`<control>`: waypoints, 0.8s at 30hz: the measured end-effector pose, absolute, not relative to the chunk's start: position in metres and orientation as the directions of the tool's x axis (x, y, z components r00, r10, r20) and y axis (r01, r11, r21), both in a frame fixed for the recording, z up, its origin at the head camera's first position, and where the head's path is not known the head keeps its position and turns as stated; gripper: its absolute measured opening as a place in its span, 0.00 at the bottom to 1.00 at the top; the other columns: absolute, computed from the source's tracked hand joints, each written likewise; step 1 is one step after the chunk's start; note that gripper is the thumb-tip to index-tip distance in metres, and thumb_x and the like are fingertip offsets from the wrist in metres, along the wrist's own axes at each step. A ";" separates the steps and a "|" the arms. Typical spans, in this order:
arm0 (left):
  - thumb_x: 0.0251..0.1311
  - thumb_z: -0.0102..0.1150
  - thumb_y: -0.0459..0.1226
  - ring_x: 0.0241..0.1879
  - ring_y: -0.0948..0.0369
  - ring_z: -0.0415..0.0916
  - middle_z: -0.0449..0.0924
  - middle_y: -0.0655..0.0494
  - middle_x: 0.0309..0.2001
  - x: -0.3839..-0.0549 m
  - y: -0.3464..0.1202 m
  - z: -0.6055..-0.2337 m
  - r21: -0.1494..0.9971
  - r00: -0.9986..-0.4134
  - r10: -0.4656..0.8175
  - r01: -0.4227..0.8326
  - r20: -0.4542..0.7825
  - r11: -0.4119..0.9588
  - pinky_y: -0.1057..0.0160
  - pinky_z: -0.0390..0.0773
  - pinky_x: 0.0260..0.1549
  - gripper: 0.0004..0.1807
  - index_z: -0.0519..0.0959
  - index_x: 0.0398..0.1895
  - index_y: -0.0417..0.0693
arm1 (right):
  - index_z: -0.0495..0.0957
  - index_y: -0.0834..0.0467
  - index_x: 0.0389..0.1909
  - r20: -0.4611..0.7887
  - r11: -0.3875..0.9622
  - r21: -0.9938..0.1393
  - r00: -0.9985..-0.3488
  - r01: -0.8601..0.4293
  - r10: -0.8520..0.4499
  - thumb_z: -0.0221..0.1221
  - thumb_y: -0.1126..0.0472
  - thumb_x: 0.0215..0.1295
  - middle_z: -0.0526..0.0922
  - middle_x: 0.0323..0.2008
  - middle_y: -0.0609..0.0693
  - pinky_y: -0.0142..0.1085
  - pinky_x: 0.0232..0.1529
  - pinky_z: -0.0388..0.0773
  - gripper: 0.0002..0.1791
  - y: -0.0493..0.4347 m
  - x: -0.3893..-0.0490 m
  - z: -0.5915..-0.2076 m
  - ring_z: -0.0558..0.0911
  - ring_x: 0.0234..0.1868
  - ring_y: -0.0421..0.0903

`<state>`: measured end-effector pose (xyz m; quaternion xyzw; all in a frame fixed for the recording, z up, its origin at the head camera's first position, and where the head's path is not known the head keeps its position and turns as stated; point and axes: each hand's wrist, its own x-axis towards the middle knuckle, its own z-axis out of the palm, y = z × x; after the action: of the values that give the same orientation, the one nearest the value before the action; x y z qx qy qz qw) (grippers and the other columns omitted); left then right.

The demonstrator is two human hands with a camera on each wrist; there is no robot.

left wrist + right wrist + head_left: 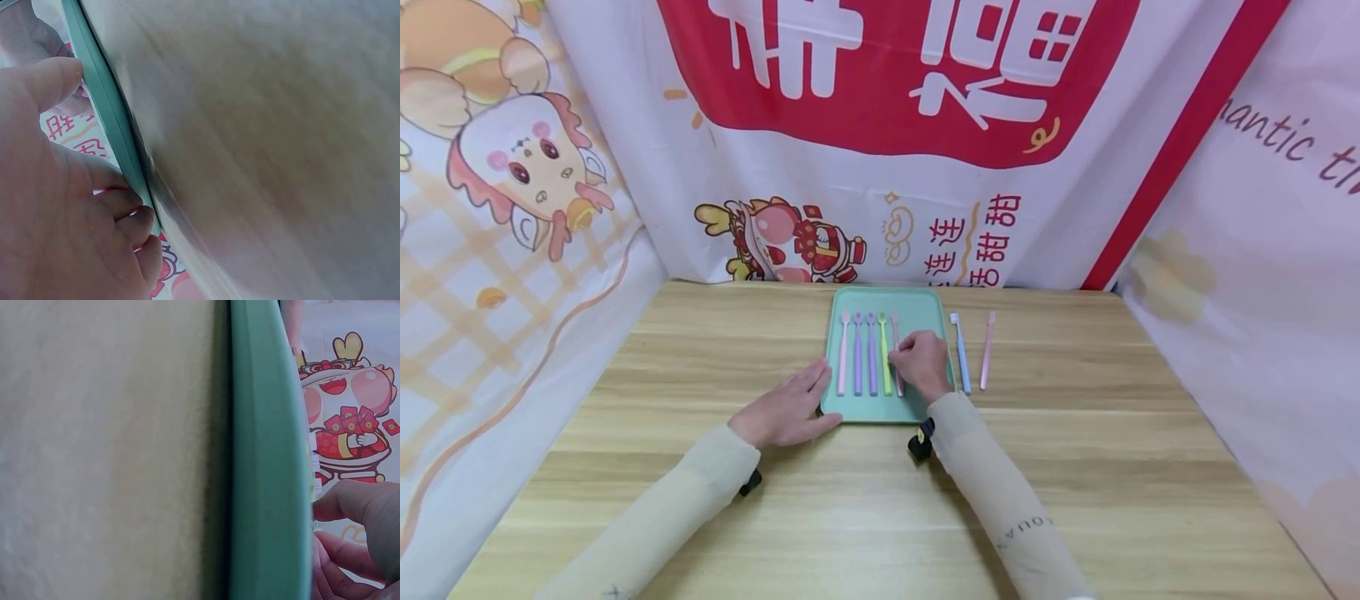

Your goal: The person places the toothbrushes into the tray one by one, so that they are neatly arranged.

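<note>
A mint-green tray [880, 410] lies on the table with several toothbrushes side by side in it. From the left come a pink toothbrush [842, 354], two purple toothbrushes and a yellow-green toothbrush [885, 354]. Rightmost in the row is another pink toothbrush [895, 325], which my right hand [922, 362] pinches by its handle, partly covering it. In the right wrist view the thumb and fingers [350, 503] come together just past the tray's wall. My left hand [786, 408] rests with extended fingers against the tray's left rim, its thumb at the near-left corner.
To the right of the tray, a blue toothbrush [962, 354] and a pink toothbrush [987, 354] lie on the wooden table [1060, 467]. Printed cloth [1045, 208] hangs behind the table and along both sides.
</note>
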<state>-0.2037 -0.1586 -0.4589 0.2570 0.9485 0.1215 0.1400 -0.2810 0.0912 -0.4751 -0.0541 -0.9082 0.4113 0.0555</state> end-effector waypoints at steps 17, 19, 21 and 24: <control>0.79 0.47 0.59 0.86 0.43 0.41 0.38 0.38 0.87 -0.203 -0.157 -0.456 0.307 -0.826 0.531 0.464 -0.190 0.831 0.41 0.50 0.84 0.49 0.47 0.84 0.33 | 0.89 0.56 0.30 0.060 0.690 -0.722 -0.988 0.053 0.139 0.73 0.61 0.60 0.89 0.29 0.49 0.37 0.36 0.84 0.03 0.092 -0.282 -0.473 0.85 0.32 0.44; 0.79 0.47 0.59 0.86 0.42 0.41 0.38 0.37 0.87 -0.204 -0.157 -0.456 0.311 -0.826 0.532 0.464 -0.187 0.830 0.41 0.50 0.84 0.48 0.47 0.84 0.33 | 0.89 0.55 0.30 0.054 0.691 -0.720 -0.988 0.061 0.144 0.73 0.61 0.60 0.89 0.29 0.49 0.37 0.36 0.84 0.03 0.092 -0.283 -0.473 0.85 0.32 0.44; 0.79 0.47 0.58 0.86 0.42 0.41 0.39 0.37 0.87 -0.204 -0.157 -0.456 0.311 -0.826 0.533 0.465 -0.186 0.829 0.41 0.50 0.84 0.48 0.47 0.84 0.33 | 0.89 0.55 0.29 0.053 0.692 -0.718 -0.988 0.066 0.148 0.73 0.60 0.60 0.89 0.29 0.49 0.37 0.37 0.84 0.04 0.092 -0.283 -0.473 0.85 0.32 0.44; 0.79 0.47 0.58 0.86 0.42 0.41 0.39 0.37 0.87 -0.204 -0.158 -0.456 0.310 -0.825 0.534 0.466 -0.185 0.829 0.41 0.50 0.84 0.48 0.47 0.84 0.33 | 0.90 0.55 0.29 0.051 0.691 -0.719 -0.987 0.069 0.152 0.74 0.60 0.60 0.89 0.29 0.49 0.37 0.37 0.84 0.04 0.092 -0.284 -0.474 0.85 0.32 0.44</control>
<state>-0.2040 -0.1575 -0.4559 0.2640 0.9469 0.1265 0.1328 -0.2836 0.0916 -0.4736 -0.0602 -0.9180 0.3883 0.0532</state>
